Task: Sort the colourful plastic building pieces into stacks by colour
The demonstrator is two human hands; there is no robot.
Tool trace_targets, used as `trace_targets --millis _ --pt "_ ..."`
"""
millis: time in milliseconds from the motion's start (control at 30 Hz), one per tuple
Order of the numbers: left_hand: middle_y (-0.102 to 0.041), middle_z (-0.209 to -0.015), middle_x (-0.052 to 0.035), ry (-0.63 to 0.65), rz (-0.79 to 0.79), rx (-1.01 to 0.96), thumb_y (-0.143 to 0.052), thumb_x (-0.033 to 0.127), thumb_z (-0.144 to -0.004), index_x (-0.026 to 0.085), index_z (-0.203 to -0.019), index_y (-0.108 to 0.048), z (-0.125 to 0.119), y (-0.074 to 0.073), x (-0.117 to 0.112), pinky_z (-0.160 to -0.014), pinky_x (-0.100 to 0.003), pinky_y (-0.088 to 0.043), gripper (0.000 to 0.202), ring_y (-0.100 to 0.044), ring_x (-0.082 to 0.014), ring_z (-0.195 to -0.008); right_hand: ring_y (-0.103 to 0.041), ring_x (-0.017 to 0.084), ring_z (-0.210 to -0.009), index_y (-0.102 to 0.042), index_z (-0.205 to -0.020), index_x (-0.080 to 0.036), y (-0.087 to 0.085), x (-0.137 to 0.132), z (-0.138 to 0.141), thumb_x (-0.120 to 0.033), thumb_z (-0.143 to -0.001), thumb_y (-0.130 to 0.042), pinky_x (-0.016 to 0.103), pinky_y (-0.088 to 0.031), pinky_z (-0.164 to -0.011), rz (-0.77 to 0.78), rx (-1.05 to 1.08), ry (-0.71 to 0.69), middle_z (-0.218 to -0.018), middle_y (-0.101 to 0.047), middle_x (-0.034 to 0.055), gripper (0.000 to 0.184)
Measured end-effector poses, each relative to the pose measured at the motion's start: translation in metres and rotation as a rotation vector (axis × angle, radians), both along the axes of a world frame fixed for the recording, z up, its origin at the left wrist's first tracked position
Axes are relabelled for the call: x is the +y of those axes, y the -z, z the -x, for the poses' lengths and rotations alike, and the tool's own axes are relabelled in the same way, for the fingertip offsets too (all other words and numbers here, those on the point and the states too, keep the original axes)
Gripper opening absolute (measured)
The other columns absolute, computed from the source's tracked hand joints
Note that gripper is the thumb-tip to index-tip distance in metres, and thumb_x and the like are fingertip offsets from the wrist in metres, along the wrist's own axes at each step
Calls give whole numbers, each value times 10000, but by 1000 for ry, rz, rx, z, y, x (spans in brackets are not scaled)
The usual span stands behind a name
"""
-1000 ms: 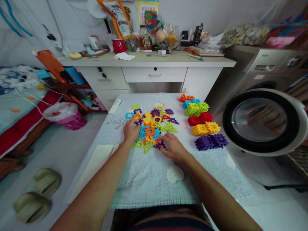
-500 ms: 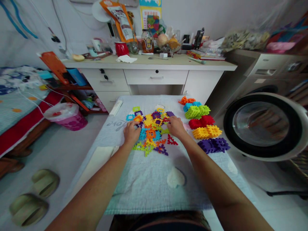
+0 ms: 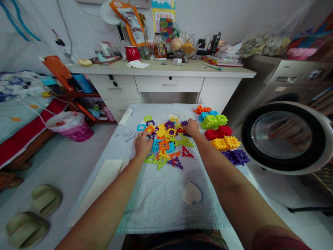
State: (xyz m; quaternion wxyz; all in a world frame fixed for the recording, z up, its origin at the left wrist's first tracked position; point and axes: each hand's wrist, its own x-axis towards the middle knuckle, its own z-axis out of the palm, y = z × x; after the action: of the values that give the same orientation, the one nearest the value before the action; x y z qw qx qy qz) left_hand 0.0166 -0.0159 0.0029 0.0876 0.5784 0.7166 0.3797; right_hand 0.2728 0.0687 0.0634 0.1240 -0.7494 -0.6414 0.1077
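Note:
A loose heap of flat plastic building pieces (image 3: 166,139) in several colours lies on a pale blue towel (image 3: 166,201) over a small table. My left hand (image 3: 143,144) rests on the heap's left edge, fingers curled down onto the pieces. At the heap's far right side, my right hand (image 3: 191,126) has its fingers bent over a purple piece (image 3: 184,123). Along the right of the towel sit sorted stacks: orange (image 3: 201,109), blue (image 3: 208,114), green (image 3: 213,121), red (image 3: 217,132), yellow (image 3: 225,143) and purple (image 3: 236,157).
A white desk (image 3: 161,74) with drawers and cluttered top stands beyond the table. A washing machine door (image 3: 284,135) hangs open at the right. A pink bin (image 3: 71,126) and slippers (image 3: 28,215) are on the floor at the left, beside a bed (image 3: 18,114).
My right hand moved from the near edge of the heap up and right to its far right side. My left hand stayed on the heap's left edge. The view tilted slightly.

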Motion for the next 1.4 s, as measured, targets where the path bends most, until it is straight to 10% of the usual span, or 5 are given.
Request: trace_targets --millis 367,533,733,1200,1400 --pt "-654 -1204 -78 14 -4 13 -599 197 -761 228 -994 -676 1 1 0 -1118 -406 -399 248 -582 -260 -1230 -525 288 -1154 -572 -1245 -169 -56 -104 -67 -174 -701 -614 421 -422 -1008 -318 109 -446 -1225 -580 132 546" --pt "-658 -1186 -75 19 -5 27 -592 201 -762 226 -1005 -670 3 3 1 -1106 -405 -416 257 -588 -259 -1214 -524 296 -1205 -565 -1281 -211 -79 -157 -153 -127 -681 -552 461 -387 -1053 -214 -32 -557 -1275 -592 117 606" --pt "-650 -1198 -73 8 2 25 -603 206 -744 234 -992 -673 3 3 2 -1110 -410 -420 259 -591 -264 -1210 -566 300 -1175 -591 -1319 -275 -69 -182 -223 -143 -710 -538 490 -423 -1034 -60 -176 -522 -1275 -627 107 625" --pt "-652 -1157 -68 20 -26 18 -598 219 -739 239 -976 -675 6 7 4 -1108 -408 -423 250 -591 -260 -1196 -530 318 -1216 -562 -1380 -283 -46 -186 -234 -95 -689 -533 526 -441 -1017 -14 -262 -433 -1357 -574 124 716" --pt "-656 -1167 -70 27 -36 16 -595 217 -744 237 -984 -676 7 10 5 -1111 -412 -423 254 -590 -263 -1204 -487 335 -1298 -514 -1435 -272 -64 -196 -222 -120 -728 -527 568 -427 -1055 -101 -230 -431 -1422 -528 135 723"
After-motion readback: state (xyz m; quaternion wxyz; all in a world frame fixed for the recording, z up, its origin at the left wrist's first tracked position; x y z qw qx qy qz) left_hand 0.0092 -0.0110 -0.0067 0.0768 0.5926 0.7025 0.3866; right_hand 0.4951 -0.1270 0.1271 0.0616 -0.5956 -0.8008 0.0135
